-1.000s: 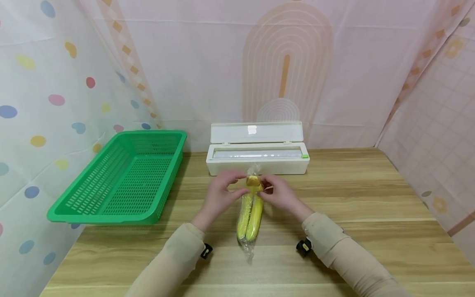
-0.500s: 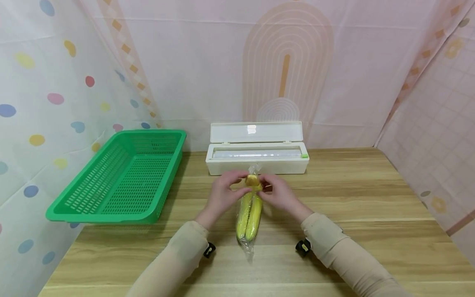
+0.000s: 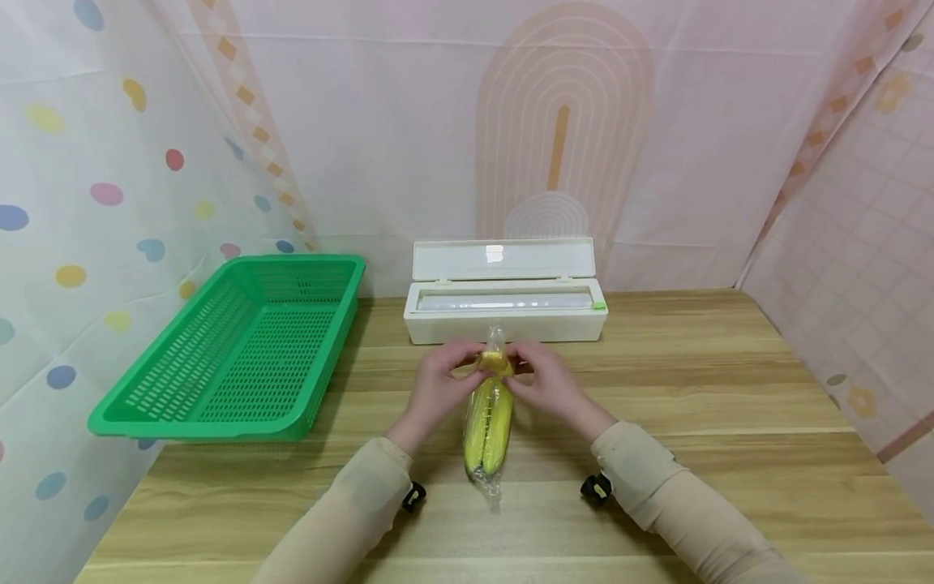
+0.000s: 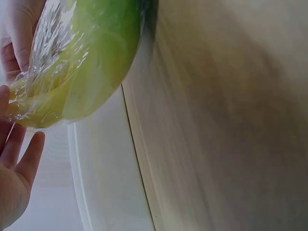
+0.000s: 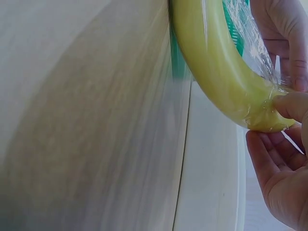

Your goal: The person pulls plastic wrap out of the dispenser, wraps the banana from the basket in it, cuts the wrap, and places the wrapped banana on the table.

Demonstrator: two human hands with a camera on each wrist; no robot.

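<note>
Two yellow bananas (image 3: 490, 430), joined at the stem and covered in clear plastic wrap (image 3: 496, 334), lie lengthwise in front of me. Loose twisted wrap sticks out beyond both ends. My left hand (image 3: 443, 385) pinches the wrapped stem end from the left, thumb below and fingers above. From the other side my right hand (image 3: 550, 385) grips the same end, its thumb (image 5: 291, 105) pressing the film near the stem. The wrist views show the bananas' curved, film-covered sides, greenish toward the tips in the left one.
Just beyond the hands stands a white cling film dispenser (image 3: 503, 328) with its lid (image 3: 503, 261) raised and a roll inside. A green perforated basket (image 3: 270, 430) sits at the left of the wooden table (image 3: 700, 389). Patterned curtains hang behind and at both sides.
The bananas have turned slightly in my hands, and the wrap tuft beyond the stem now stands straighter. Both hands keep hold at the stem end, with the left shifted a little to the right.
</note>
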